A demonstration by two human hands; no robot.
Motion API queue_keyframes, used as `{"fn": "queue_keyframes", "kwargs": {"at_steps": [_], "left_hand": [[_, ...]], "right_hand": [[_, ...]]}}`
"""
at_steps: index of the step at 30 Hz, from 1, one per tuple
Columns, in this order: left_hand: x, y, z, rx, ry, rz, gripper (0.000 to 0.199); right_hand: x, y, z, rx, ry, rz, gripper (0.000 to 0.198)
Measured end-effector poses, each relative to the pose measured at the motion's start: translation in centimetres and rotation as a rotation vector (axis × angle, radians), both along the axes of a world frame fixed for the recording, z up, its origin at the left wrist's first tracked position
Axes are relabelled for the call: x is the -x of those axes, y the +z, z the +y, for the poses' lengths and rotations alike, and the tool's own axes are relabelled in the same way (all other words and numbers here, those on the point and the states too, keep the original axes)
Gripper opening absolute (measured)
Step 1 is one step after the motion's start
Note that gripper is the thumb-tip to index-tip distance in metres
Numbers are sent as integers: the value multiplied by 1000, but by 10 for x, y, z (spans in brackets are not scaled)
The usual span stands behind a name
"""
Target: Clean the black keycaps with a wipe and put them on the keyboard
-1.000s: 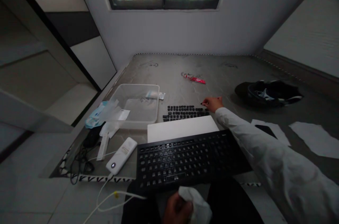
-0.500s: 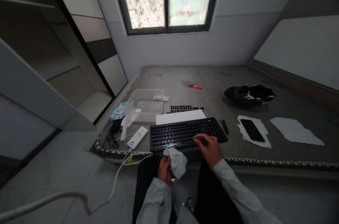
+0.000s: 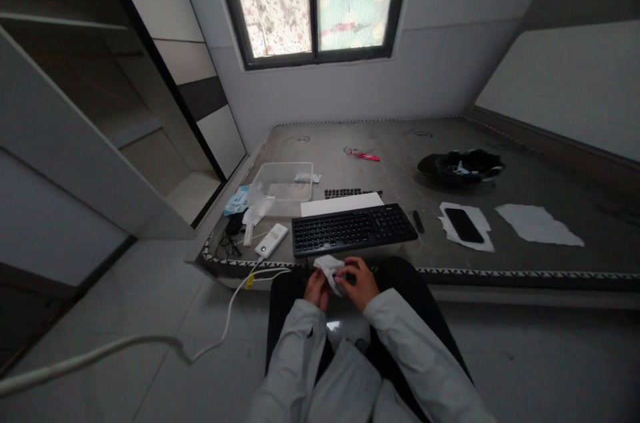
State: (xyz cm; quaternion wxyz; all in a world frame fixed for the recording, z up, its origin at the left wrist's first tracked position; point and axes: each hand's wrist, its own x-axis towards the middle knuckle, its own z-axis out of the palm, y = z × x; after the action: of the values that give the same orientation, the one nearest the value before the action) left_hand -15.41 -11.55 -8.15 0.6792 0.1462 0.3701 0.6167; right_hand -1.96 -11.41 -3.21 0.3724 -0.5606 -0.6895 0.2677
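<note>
My left hand [image 3: 317, 288] is closed around a crumpled white tissue [image 3: 327, 265] above my lap. Fingers of my right hand [image 3: 361, 283] pinch a small dark piece that looks like a keycap [image 3: 336, 274], pressed against the tissue; most of it is hidden. Just beyond both hands, a black keyboard [image 3: 355, 229] lies near the edge of the grey mattress. A white sheet [image 3: 343, 203] sits behind the keyboard, and rows of loose black keycaps [image 3: 343, 193] are lined up behind that.
To the left are a clear plastic box [image 3: 285, 183], a white power bank [image 3: 271, 241] with a cable, and blue packets [image 3: 237, 200]. On the right lie a phone [image 3: 464, 225] on tissue, another tissue [image 3: 539, 224] and a black cap [image 3: 460, 168]. A red packet [image 3: 363, 155] lies farther back.
My right hand has left the keyboard and come back to the left, meeting the tissue in my left hand. The view has shifted slightly.
</note>
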Motion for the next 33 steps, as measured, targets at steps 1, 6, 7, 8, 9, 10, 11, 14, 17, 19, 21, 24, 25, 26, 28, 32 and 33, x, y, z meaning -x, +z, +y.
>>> {"fn": "queue_keyframes", "kwargs": {"at_steps": [1, 6, 7, 8, 9, 10, 11, 14, 17, 19, 21, 24, 25, 26, 28, 32, 33], "left_hand": [[0, 0, -1, -10, -8, 25, 47], [0, -1, -6, -56, -33, 129, 51], [0, -2, -7, -64, -35, 143, 52], [0, -4, -7, -73, -38, 164, 52], [0, -5, -8, -80, -43, 190, 51], [0, -6, -8, -85, -49, 218, 50], [0, -7, -8, -89, -55, 246, 48], [2, -10, -8, -89, -76, 315, 44], [4, -11, -7, -78, -98, 378, 43], [5, -12, -6, -72, -106, 414, 43], [5, -13, -5, -70, -107, 440, 44], [5, -13, -5, -61, -110, 461, 47], [4, -13, -5, -57, -114, 466, 49], [4, -13, -5, -52, -118, 471, 50], [4, -13, -5, -47, -121, 479, 52], [6, -12, -5, -48, -104, 496, 53], [7, -12, -5, -47, -99, 502, 52]], "right_hand": [[1, -2, 0, 2, 21, 32, 9], [4, -13, -1, 144, 120, 149, 11], [4, -15, -1, 169, 110, 141, 12], [4, -16, -1, 182, 89, 122, 14], [4, -17, -1, 185, 66, 100, 15], [4, -17, -1, 185, 44, 80, 15], [3, -17, -1, 187, 27, 63, 15], [1, -17, -1, 190, 15, 38, 15], [0, -16, -3, 176, 84, 66, 20], [0, -16, -5, 176, 129, 131, 25], [1, -16, -6, 177, 117, 194, 30], [2, -17, -5, 184, 44, 234, 30], [3, -18, -4, 191, 28, 238, 28], [3, -20, -3, 202, 20, 238, 25], [3, -22, -2, 217, 28, 229, 22], [3, -24, -2, 222, 42, 194, 21], [3, -24, -2, 223, 42, 192, 21]]}}
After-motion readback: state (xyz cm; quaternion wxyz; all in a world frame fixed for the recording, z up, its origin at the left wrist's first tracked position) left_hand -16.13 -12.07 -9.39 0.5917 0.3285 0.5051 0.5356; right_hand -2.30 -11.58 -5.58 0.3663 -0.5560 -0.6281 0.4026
